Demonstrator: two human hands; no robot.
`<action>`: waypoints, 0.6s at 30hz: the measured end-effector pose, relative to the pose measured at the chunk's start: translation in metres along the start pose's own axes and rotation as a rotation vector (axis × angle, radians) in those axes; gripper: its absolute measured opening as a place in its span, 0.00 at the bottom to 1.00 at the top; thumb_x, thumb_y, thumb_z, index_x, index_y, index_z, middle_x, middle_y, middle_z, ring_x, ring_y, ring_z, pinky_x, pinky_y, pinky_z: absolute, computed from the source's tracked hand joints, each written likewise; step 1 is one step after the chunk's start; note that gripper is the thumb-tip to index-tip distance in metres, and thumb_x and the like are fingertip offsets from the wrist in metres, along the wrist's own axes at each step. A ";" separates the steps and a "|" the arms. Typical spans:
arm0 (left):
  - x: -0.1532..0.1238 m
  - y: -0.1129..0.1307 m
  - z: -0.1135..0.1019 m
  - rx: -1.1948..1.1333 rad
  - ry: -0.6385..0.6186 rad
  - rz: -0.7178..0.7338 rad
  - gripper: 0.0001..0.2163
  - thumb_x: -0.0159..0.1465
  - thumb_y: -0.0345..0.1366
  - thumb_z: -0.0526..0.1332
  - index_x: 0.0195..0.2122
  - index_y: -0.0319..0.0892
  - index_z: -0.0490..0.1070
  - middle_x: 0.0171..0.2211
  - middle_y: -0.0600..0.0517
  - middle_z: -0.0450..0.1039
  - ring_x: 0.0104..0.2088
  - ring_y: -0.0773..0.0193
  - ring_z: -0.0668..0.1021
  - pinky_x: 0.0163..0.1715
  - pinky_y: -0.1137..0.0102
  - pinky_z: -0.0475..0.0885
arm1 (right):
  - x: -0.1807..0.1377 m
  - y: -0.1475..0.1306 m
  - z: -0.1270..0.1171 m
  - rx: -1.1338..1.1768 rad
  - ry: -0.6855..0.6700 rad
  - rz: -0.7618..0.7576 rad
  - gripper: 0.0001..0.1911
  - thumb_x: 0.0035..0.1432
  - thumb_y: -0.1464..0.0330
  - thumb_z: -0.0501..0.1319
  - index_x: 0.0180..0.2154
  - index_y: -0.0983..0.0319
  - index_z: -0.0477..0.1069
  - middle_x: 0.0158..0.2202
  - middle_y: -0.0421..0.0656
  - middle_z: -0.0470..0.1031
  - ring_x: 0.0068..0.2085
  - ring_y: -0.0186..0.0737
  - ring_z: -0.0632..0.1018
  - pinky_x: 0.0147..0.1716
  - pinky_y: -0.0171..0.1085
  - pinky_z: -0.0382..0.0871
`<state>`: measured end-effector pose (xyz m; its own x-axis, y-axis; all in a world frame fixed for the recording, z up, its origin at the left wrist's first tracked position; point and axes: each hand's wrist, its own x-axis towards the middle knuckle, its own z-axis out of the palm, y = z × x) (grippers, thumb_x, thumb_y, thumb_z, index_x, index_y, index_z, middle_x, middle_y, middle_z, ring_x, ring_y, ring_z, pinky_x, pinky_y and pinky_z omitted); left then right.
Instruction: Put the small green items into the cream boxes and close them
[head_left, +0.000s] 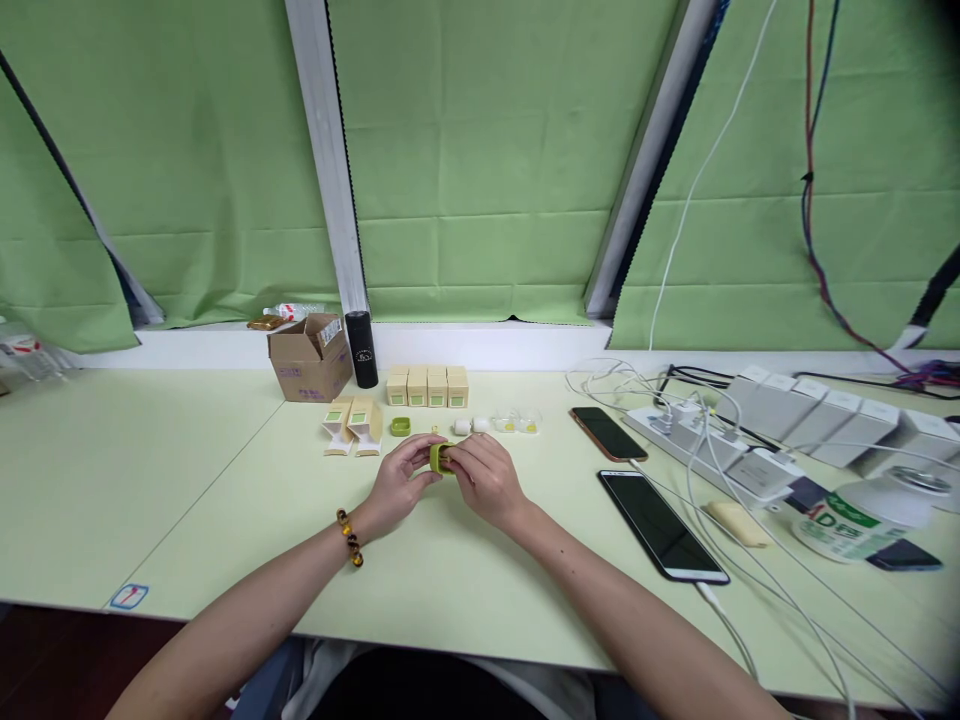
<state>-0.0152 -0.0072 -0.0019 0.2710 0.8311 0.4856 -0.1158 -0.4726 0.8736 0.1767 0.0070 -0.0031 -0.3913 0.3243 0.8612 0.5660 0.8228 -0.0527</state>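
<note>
My left hand (399,482) is closed around the side of a small green case (436,459), held tilted just above the table. At the case's open side, the fingers of my right hand (484,475) are pinched together; whatever they grip there is too small to make out. Another small green case (400,426) lies beyond my left hand. Behind my hands are a tiny yellow piece (435,429), two white rounded pieces (471,426) and clear plastic cups with yellow bits (517,421). Two opened cream cartons (352,425) lie on their sides to the left.
Several closed cream boxes (427,387) stand in a row near the wall, beside a black cylinder (362,348) and a cardboard box (309,360). To the right are two phones (664,525), a power strip (705,455) with trailing white cables, and a white bottle (862,515).
</note>
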 end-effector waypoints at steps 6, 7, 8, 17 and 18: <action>0.000 -0.001 -0.001 0.015 0.011 0.006 0.20 0.60 0.27 0.69 0.54 0.45 0.77 0.57 0.44 0.73 0.58 0.52 0.75 0.63 0.53 0.70 | -0.001 0.000 0.002 0.029 0.010 0.003 0.12 0.71 0.74 0.54 0.41 0.58 0.75 0.32 0.45 0.79 0.32 0.42 0.72 0.33 0.43 0.62; 0.000 -0.001 -0.001 0.017 0.011 0.005 0.20 0.60 0.27 0.69 0.54 0.45 0.77 0.57 0.44 0.73 0.58 0.52 0.75 0.63 0.53 0.70 | -0.001 0.000 0.002 0.031 0.010 0.008 0.12 0.71 0.74 0.54 0.41 0.58 0.75 0.32 0.45 0.79 0.32 0.42 0.72 0.33 0.43 0.62; 0.000 -0.001 -0.001 0.018 0.012 0.004 0.20 0.60 0.27 0.69 0.54 0.46 0.77 0.57 0.45 0.73 0.59 0.52 0.75 0.63 0.53 0.70 | 0.000 0.000 0.002 0.035 0.010 0.012 0.12 0.71 0.73 0.54 0.42 0.58 0.75 0.32 0.45 0.79 0.32 0.42 0.72 0.33 0.43 0.63; 0.004 -0.007 -0.005 0.026 0.027 0.049 0.21 0.62 0.29 0.69 0.56 0.47 0.77 0.58 0.45 0.72 0.59 0.52 0.75 0.64 0.53 0.70 | 0.002 0.005 -0.008 0.198 0.002 0.008 0.15 0.69 0.73 0.56 0.53 0.56 0.72 0.36 0.46 0.79 0.35 0.44 0.77 0.33 0.44 0.71; 0.005 -0.007 -0.006 0.035 0.034 0.059 0.21 0.62 0.29 0.69 0.56 0.47 0.76 0.58 0.45 0.72 0.59 0.52 0.75 0.63 0.53 0.70 | 0.002 0.005 -0.009 0.210 0.009 0.000 0.16 0.68 0.73 0.57 0.55 0.56 0.71 0.37 0.46 0.79 0.36 0.45 0.77 0.34 0.45 0.72</action>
<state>-0.0185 0.0017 -0.0058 0.2321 0.8107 0.5375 -0.0974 -0.5304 0.8421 0.1859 0.0075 0.0027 -0.3844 0.3210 0.8656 0.4019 0.9023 -0.1562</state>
